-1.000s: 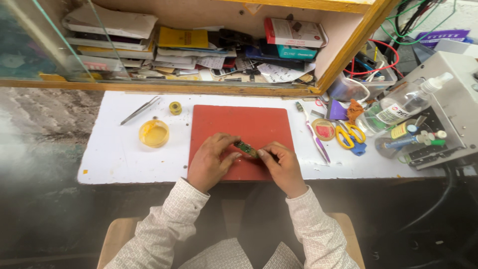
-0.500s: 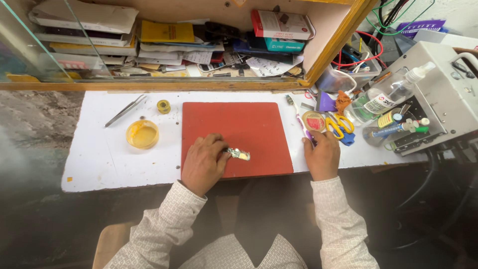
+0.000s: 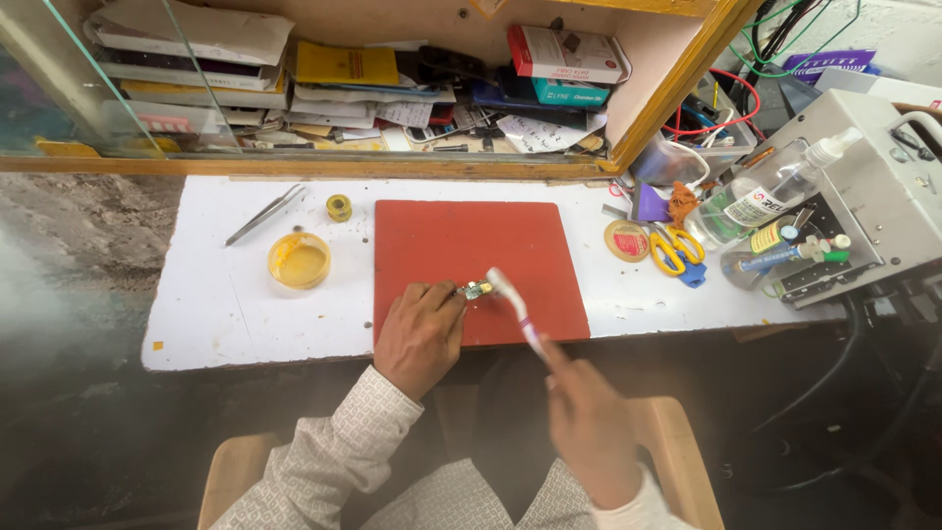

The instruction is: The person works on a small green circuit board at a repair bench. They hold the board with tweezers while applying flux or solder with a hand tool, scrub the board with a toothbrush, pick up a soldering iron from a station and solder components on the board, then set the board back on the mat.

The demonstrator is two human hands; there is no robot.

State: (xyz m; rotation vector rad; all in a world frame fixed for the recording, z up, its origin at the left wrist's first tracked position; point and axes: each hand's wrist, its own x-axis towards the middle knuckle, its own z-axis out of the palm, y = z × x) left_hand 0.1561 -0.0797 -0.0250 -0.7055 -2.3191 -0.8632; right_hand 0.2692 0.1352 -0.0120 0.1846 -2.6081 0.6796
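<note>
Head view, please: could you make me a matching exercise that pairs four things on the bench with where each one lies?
Things:
1. toothbrush
2. tweezers
3. scissors
4. small part

Places:
A. on the white top, left of the red mat
B. in the right hand, head over the mat
C. at the fingers of the left hand, on the mat
D. on the white top, right of the mat, near the spray bottle

Pairs: 1-B, 2-A, 3-D, 4-C
</note>
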